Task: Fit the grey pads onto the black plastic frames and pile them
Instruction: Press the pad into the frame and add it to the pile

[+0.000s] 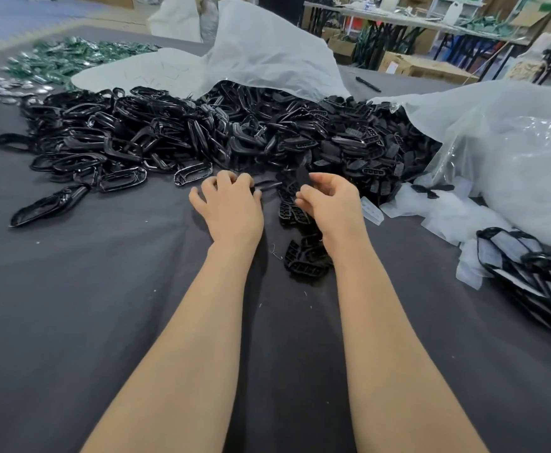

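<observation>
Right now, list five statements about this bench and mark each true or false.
1. The heap of black frames lies beyond the left hand and the right hand. True.
2. The right hand lies flat on the cloth. False: its fingers pinch a dark piece.
3. A black pen lies on the cloth beyond the heap. True.
4. The green parts lie at the near right. False: they lie at the far left.
5. The left hand lies flat and empty. False: its fingers curl round a thin black piece.
</observation>
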Tool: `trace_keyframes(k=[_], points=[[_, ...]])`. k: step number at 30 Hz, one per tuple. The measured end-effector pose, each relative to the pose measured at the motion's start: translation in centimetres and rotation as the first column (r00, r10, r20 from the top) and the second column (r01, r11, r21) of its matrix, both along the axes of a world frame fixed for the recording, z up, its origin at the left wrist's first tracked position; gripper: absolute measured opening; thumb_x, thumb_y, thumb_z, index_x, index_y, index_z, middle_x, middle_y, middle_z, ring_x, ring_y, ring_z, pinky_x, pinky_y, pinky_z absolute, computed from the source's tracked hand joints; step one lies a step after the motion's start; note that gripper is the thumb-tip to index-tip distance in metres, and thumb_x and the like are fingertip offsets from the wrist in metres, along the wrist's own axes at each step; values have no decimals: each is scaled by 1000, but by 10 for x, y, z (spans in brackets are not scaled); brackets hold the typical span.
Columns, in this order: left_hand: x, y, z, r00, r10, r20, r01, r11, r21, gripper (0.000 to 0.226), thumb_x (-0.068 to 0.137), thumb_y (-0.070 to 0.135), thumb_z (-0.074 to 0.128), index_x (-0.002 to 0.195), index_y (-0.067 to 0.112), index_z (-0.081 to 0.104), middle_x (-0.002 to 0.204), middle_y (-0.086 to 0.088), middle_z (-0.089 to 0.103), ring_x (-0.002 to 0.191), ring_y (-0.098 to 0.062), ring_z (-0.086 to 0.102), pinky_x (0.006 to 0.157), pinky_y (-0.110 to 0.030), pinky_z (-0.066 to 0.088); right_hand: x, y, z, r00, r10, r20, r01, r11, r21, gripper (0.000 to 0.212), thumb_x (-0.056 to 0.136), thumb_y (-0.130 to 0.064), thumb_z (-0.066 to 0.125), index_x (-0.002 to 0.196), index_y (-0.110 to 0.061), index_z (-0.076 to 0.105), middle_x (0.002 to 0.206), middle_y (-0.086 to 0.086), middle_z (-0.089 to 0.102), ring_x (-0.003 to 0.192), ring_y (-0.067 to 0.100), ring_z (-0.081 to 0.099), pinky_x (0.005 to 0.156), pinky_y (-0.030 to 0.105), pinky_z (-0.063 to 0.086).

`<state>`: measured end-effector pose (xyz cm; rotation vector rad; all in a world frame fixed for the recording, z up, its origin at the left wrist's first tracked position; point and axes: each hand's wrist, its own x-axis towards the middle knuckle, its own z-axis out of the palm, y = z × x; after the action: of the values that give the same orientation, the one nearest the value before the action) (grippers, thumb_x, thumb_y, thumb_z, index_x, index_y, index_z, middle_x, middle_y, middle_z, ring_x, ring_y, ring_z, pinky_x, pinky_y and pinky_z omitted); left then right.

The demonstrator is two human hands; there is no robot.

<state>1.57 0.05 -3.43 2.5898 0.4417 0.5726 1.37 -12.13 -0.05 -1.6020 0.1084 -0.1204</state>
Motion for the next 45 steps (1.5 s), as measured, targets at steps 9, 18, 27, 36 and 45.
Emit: trace_keyframes(k=[9,18,27,36,45], points=[[-13,-15,24,949,-18,315,149,906,-396,25,104,21,34,100,6,54,96,-9,63,85,-23,59,73,-33,41,-14,-20,4,995,77,-68,-54,956,288,11,92,-6,60,87,-15,57,85,3,61,68,9,65,65,19,56],[-26,-33,12,965,-15,261,242,433,-868,7,98,7,52,98,14,53,73,5,63,58,-1,66,72,-24,57,-21,-23,3,1000,16,-18,-8,929,369,9,97,-7,53,91,-14,52,81,14,66,59,11,68,57,18,55],[-22,-32,9,966,-24,259,247,386,-889,8,96,7,54,96,15,56,74,4,64,57,1,65,66,-20,57,-20,-26,2,1000,21,19,-25,957,287,25,92,7,49,88,-11,67,72,5,65,67,11,65,65,17,55],[-20,-32,10,964,-34,263,257,367,-894,11,97,6,51,103,13,57,81,1,67,61,0,66,68,-20,56,-19,-22,-6,983,-54,175,63,997,-49,18,91,-3,58,94,-21,57,73,0,63,61,5,62,71,23,56],[-25,-34,12,938,-145,316,348,389,-853,12,97,9,54,97,21,58,86,1,68,67,0,68,71,-18,56,-21,-17,-7,961,-84,265,133,976,-173,18,88,-6,64,80,-21,59,78,3,66,77,25,68,80,39,57]])
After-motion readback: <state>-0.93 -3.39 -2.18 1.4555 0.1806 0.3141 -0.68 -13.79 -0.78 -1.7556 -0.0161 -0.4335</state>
